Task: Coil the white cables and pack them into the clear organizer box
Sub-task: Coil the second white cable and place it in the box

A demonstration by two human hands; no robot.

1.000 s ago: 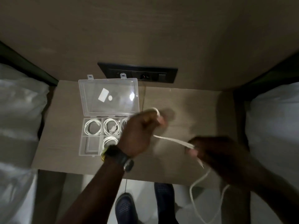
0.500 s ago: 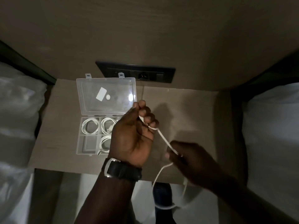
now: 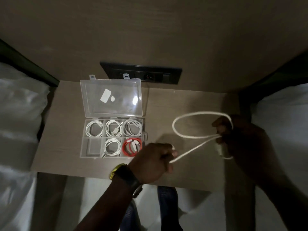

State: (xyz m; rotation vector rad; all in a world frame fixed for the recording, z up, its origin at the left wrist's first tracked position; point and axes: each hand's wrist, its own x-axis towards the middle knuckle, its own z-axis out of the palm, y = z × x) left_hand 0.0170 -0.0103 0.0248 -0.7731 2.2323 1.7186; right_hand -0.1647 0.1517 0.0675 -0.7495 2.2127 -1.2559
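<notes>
While the clear organizer box [image 3: 113, 137] lies open on the desk [image 3: 191, 104] with its lid [image 3: 111, 97] folded back, most of the packing looks done: four of its six compartments hold coiled white cables, the one nearest the left hand [image 3: 153, 162] holds a red coil [image 3: 131, 146], and only the compartment [image 3: 92, 146] farthest from both hands appears to have no cable in it. What is left, as far as can be judged, is the last white cable [image 3: 188, 135], which is only partly coiled.

That cable is held in the air above the desk, between the two hands and clear of the box. The right hand [image 3: 236, 135] is closed around gathered turns of it; one wide loop [image 3: 200, 113] stands out from that hand toward the box side, its long axis running roughly from hand to hand, the rounded end pointing at the left hand's side. A straight run leaves the right hand's fingers [image 3: 220, 130] and slants down to the left hand, which is clamped shut on the cable's free end. A short white piece, probably a plug [image 3: 220, 150], hangs just below the right hand, though blur makes this unsure.

The remaining work seems to be taking that slanted run into the coil, then setting the finished coil into the far compartment, which lies beyond the left hand and past the filled ones.
</notes>
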